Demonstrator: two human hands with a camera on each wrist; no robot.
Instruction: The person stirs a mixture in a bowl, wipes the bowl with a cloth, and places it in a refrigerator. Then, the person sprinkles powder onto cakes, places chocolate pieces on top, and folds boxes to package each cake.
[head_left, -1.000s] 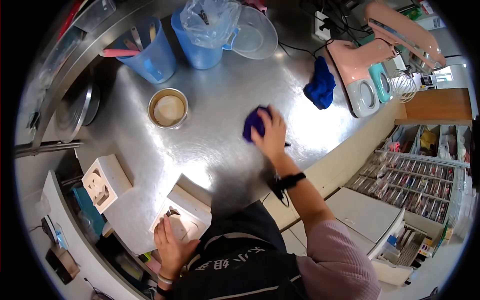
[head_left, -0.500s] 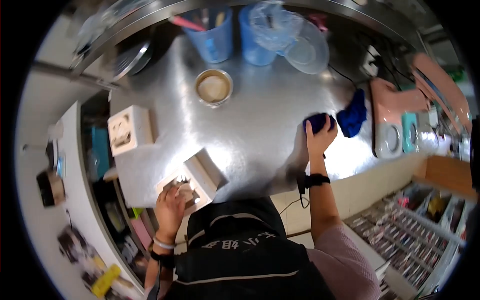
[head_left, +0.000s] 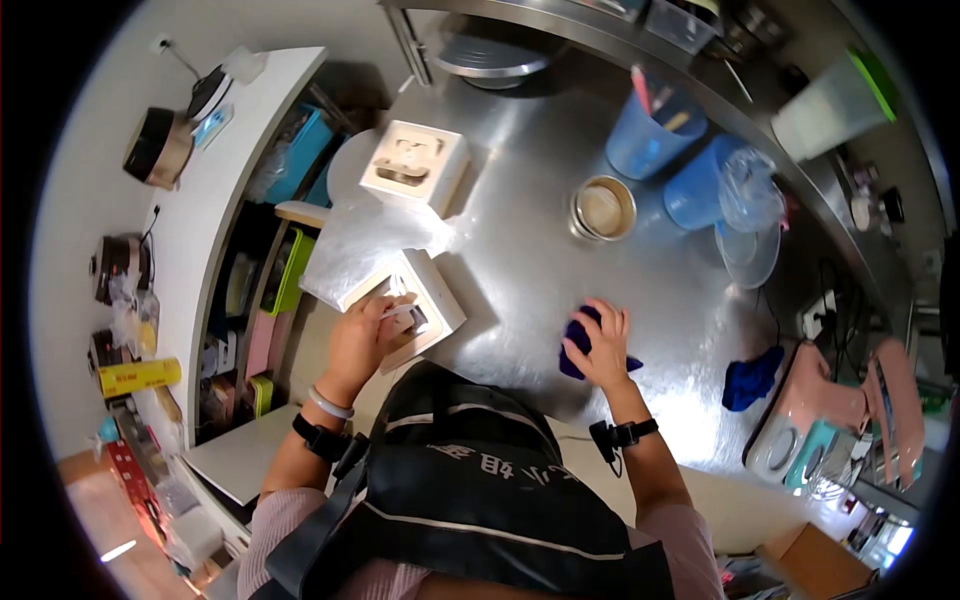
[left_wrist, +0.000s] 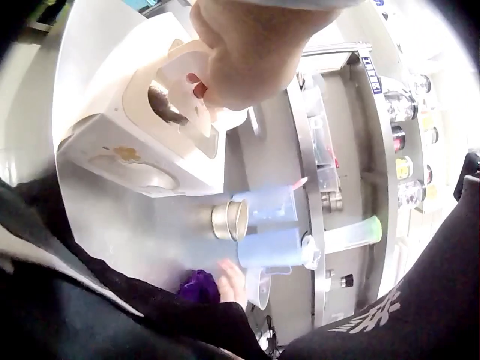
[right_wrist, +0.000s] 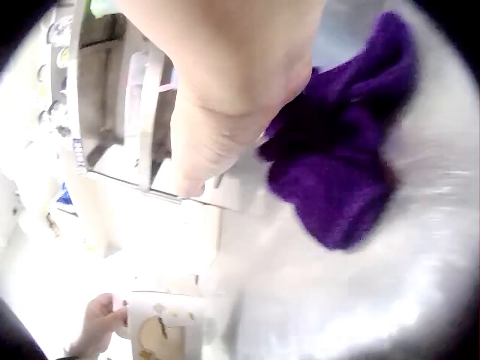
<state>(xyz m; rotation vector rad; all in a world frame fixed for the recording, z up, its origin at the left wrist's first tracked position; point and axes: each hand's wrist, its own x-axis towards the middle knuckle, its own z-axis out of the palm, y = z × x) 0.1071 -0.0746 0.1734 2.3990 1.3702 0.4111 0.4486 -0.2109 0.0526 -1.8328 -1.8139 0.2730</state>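
Observation:
At the table's near left edge, my left hand (head_left: 357, 350) pinches a white flap (left_wrist: 196, 105) on top of a white paper box (head_left: 447, 290). The box has a cut-out window in its top and an oval front window (left_wrist: 135, 171) with a yellow flower print. My right hand (head_left: 606, 352) lies over a bunched purple cloth (right_wrist: 337, 165) on the steel table (head_left: 520, 300), fingers curled over it. In the right wrist view the cloth spreads out from under the palm.
A second white box (head_left: 415, 165) stands farther back. Round metal tins (head_left: 603, 208), blue jugs (head_left: 655, 140) and a clear bowl (head_left: 748, 255) stand behind. To the right lie a blue cloth (head_left: 752, 378) and a pink stand mixer (head_left: 830, 400). A steel shelf (head_left: 690, 65) runs along the back.
The head view has swung left. My right hand has slid the purple cloth toward the blue cloth, then back away from it. My left fingers have gone from resting on the box top to pinching its flap.

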